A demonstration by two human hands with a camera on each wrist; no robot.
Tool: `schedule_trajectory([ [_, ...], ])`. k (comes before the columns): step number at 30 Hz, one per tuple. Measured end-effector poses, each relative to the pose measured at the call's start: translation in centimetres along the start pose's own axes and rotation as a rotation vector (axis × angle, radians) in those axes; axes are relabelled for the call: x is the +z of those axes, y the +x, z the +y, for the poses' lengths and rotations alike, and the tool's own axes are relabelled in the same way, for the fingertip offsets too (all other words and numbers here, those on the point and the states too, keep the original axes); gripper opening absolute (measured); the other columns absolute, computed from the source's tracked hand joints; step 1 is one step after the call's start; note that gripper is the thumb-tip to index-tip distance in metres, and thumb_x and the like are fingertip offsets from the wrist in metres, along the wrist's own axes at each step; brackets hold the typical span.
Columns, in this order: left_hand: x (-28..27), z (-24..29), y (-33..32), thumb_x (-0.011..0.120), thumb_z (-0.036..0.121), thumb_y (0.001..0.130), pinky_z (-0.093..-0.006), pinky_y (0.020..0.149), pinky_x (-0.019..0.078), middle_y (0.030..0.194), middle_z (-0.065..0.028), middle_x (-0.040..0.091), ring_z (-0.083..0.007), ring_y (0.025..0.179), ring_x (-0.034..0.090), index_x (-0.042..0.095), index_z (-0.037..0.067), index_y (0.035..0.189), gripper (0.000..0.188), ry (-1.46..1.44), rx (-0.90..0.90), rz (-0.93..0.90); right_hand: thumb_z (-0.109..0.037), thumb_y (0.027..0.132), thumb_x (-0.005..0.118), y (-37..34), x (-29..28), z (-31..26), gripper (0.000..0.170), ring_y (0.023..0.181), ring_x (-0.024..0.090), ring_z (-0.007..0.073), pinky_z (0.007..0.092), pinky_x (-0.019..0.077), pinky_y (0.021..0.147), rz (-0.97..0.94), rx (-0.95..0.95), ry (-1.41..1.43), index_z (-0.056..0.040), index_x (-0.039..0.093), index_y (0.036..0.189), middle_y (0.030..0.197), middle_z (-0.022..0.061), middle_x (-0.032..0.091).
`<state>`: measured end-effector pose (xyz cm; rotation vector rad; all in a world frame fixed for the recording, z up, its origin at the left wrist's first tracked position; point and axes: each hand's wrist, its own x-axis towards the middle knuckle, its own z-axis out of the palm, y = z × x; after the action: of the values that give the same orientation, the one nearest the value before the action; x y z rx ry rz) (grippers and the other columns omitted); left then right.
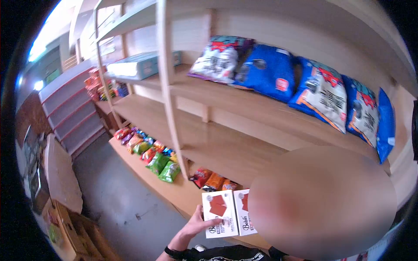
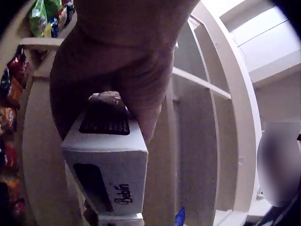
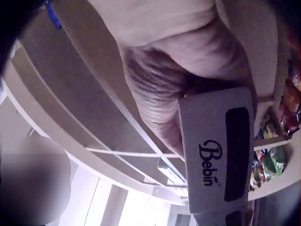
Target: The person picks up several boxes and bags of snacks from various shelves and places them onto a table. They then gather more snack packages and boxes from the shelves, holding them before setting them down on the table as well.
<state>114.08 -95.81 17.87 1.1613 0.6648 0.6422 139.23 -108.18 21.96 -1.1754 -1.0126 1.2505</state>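
My left hand [image 1: 198,224] grips a white box [image 1: 219,228] with red squares and "Bebin" lettering, thumb across its front. In the left wrist view that hand [image 2: 113,61] is wrapped around one end of the same box [image 2: 106,174]. A matching second box [image 1: 244,217] stands right beside it in the head view, its right part hidden by a blurred patch. My right hand [image 3: 183,70] holds this second box [image 3: 216,150] by its end in the right wrist view, fingers along its side. In the head view the right hand is hidden.
Behind the boxes runs a wooden shelf unit [image 1: 226,132]. Large blue and white bags [image 1: 267,71] line an upper shelf. Small snack packets [image 1: 159,163] lie on the lowest board, some red and orange ones [image 1: 213,180] close by the boxes. An upright post [image 1: 167,82] divides the shelves.
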Motion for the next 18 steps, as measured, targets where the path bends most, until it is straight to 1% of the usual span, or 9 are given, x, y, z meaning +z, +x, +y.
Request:
schedule_trajectory([
  [2, -2.3, 1.7, -2.3, 0.083, 0.014, 0.073, -0.0349, 0.092, 0.0501, 0.119, -0.0139, 0.058, -0.0187, 0.109, 0.059, 0.033, -0.003, 0.133, 0.08, -0.108, -0.015, -0.003, 0.001, 0.075, 0.074, 2.6, 2.7, -0.6, 0.069, 0.11, 0.057, 0.0174, 0.0331, 0.0464, 0.096, -0.074, 0.074, -0.003, -0.0016, 0.04, 0.135, 0.122, 0.009, 0.057],
  [3, -3.7, 1.2, -3.3, 0.081, 0.015, 0.076, -0.0336, 0.093, 0.0491, 0.121, -0.0101, 0.058, -0.0168, 0.109, 0.058, 0.036, -0.001, 0.135, 0.075, -0.113, -0.034, 0.001, -0.001, 0.077, 0.073, 4.0, 4.1, -1.0, 0.067, 0.11, 0.057, 0.0175, 0.033, 0.0468, 0.095, -0.091, 0.087, 0.025, -0.0018, 0.041, 0.135, 0.121, 0.0088, 0.058],
  [4, -4.5, 1.1, -4.3, 0.081, 0.015, 0.076, -0.0336, 0.093, 0.0491, 0.121, -0.0101, 0.058, -0.0168, 0.109, 0.058, 0.036, -0.001, 0.135, 0.075, -0.132, -0.028, 0.037, -0.002, 0.078, 0.072, 5.1, 5.4, -1.1, 0.064, 0.109, 0.058, 0.0177, 0.0329, 0.0471, 0.094, -0.11, 0.101, 0.053, -0.0019, 0.041, 0.135, 0.121, 0.0087, 0.058],
  [5, -5.3, 1.1, -5.4, 0.079, 0.016, 0.078, -0.0334, 0.093, 0.0485, 0.122, -0.0092, 0.057, -0.0163, 0.109, 0.057, 0.036, 0.0, 0.135, 0.072, -0.155, -0.036, 0.071, -0.006, 0.081, 0.07, 6.1, 6.2, -0.7, 0.063, 0.107, 0.058, 0.0175, 0.0325, 0.048, 0.092, -0.131, 0.155, 0.011, -0.002, 0.041, 0.136, 0.12, 0.0084, 0.059],
  [8, -7.7, 0.2, -8.3, 0.074, 0.018, 0.083, -0.0328, 0.094, 0.0474, 0.122, -0.0078, 0.056, -0.0156, 0.11, 0.056, 0.036, 0.001, 0.136, 0.067, -0.221, -0.012, 0.19, -0.006, 0.081, 0.07, 9.0, 9.4, 0.2, 0.063, 0.105, 0.058, 0.0174, 0.0321, 0.0488, 0.09, -0.274, 0.258, -0.032, -0.002, 0.04, 0.136, 0.12, 0.0081, 0.058],
  [12, -10.8, -0.6, -12.8, 0.071, 0.021, 0.086, -0.0321, 0.095, 0.0462, 0.123, -0.0068, 0.055, -0.0148, 0.111, 0.054, 0.037, 0.001, 0.136, 0.063, -0.285, 0.073, 0.366, -0.009, 0.082, 0.071, 12.1, 14.6, 2.8, 0.064, 0.105, 0.058, 0.017, 0.0312, 0.0487, 0.088, -0.482, 0.225, -0.07, -0.0029, 0.04, 0.137, 0.121, 0.0081, 0.057],
  [13, -11.6, -0.6, -14.0, 0.071, 0.021, 0.086, -0.0321, 0.095, 0.0462, 0.123, -0.0068, 0.055, -0.0148, 0.111, 0.054, 0.037, 0.001, 0.136, 0.063, -0.289, 0.078, 0.408, -0.01, 0.081, 0.071, 12.9, 16.0, 3.4, 0.065, 0.107, 0.057, 0.0173, 0.0314, 0.0484, 0.089, -0.558, 0.246, -0.095, -0.0032, 0.039, 0.138, 0.122, 0.0085, 0.057],
  [16, -13.7, -0.6, -17.9, 0.071, 0.022, 0.087, -0.0321, 0.094, 0.0463, 0.122, -0.0064, 0.055, -0.0141, 0.111, 0.054, 0.038, 0.002, 0.135, 0.061, -0.227, 0.121, 0.505, -0.01, 0.081, 0.072, 14.1, 21.0, 4.6, 0.065, 0.11, 0.056, 0.0181, 0.0324, 0.0473, 0.091, -0.682, 0.329, -0.058, -0.0031, 0.04, 0.137, 0.123, 0.0084, 0.057],
  [18, -15.1, -0.6, -20.2, 0.07, 0.021, 0.087, -0.0322, 0.093, 0.0471, 0.119, -0.006, 0.057, -0.0136, 0.109, 0.055, 0.042, 0.002, 0.133, 0.057, -0.243, 0.147, 0.565, -0.01, 0.081, 0.072, 14.7, 24.0, 4.9, 0.064, 0.111, 0.056, 0.0186, 0.0337, 0.0459, 0.094, -0.763, 0.31, -0.027, -0.003, 0.041, 0.136, 0.123, 0.0086, 0.057],
])
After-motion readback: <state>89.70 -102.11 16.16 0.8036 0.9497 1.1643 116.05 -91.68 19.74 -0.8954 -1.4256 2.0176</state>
